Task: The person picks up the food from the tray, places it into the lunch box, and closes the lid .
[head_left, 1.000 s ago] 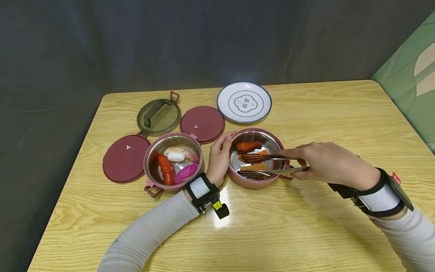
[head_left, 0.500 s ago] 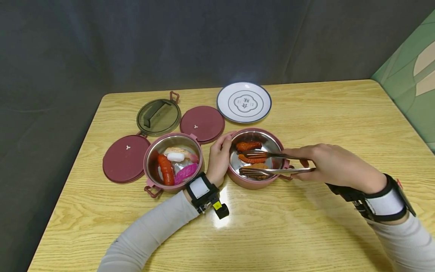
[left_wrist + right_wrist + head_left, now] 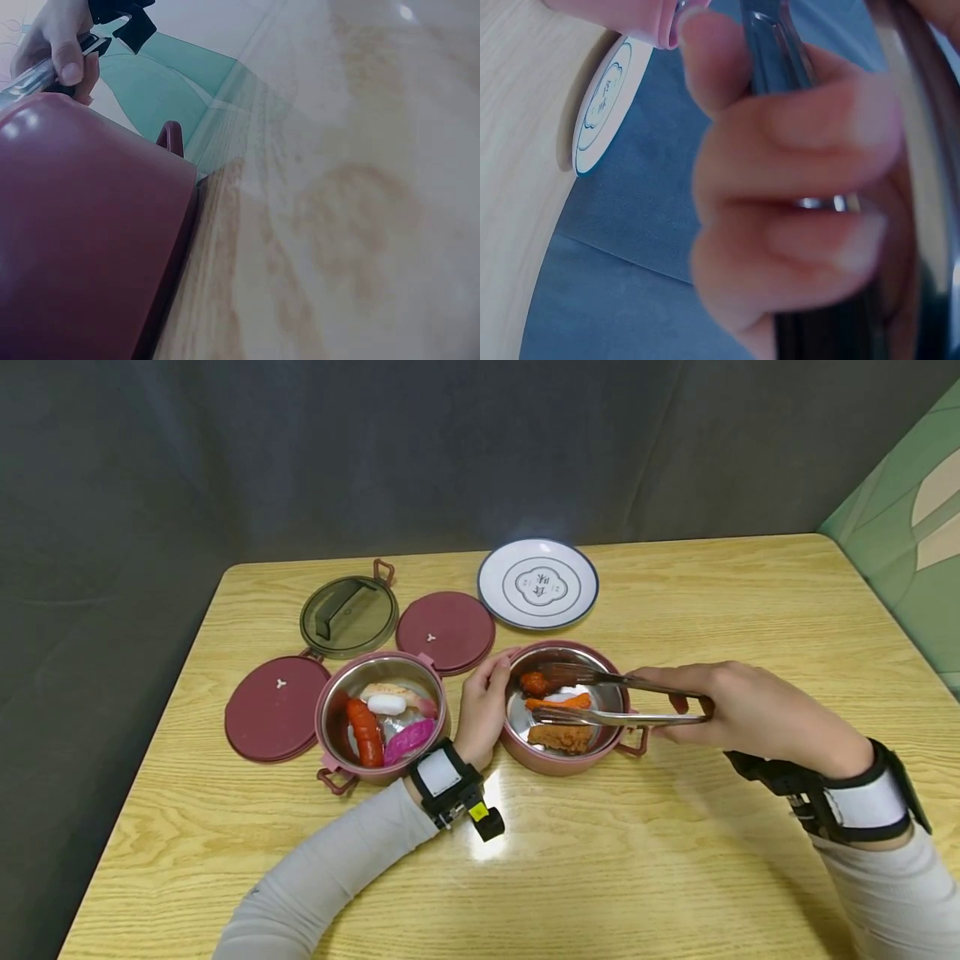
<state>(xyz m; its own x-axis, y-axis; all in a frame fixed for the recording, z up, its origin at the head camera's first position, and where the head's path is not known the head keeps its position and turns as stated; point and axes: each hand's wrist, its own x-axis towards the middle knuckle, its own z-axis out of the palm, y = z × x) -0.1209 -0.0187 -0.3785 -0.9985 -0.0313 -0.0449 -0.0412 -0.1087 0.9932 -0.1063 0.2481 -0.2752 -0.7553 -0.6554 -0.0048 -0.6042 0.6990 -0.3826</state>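
My right wrist's camera showed what the head view mostly hid: fingers (image 3: 795, 124) bent close round the metal tongs (image 3: 769, 52). My left wrist's camera gave the outer wall of the pink pot (image 3: 82, 232), its base down on the counter (image 3: 315, 240) and a handle (image 3: 172, 139) jutting beyond; only from my head could I see inside it.

My right hand (image 3: 757, 714) was clamped on the tongs, whose two prongs stood apart over that pot. My left hand (image 3: 482, 714) clasped the pot's left side, thumb at the rim, some fingertips out of sight. The upper prong covered part of a dark red piece of food (image 3: 533, 684); the lower one crossed between an orange piece (image 3: 557, 702) and a brown fried piece (image 3: 561, 740). Whether it touched either, I could not tell.

Beside my left wrist sat a second pot (image 3: 367, 670) holding a sausage (image 3: 364, 732), a white lump (image 3: 386, 704) and a magenta piece (image 3: 408, 742). Farther off lay two maroon lids (image 3: 446, 631), a see-through lid (image 3: 360, 622) and a blue-rimmed plate (image 3: 538, 585). The wood-grained counter ended at a dark curtain (image 3: 450, 460), with a green panel (image 3: 926, 510) at the right.
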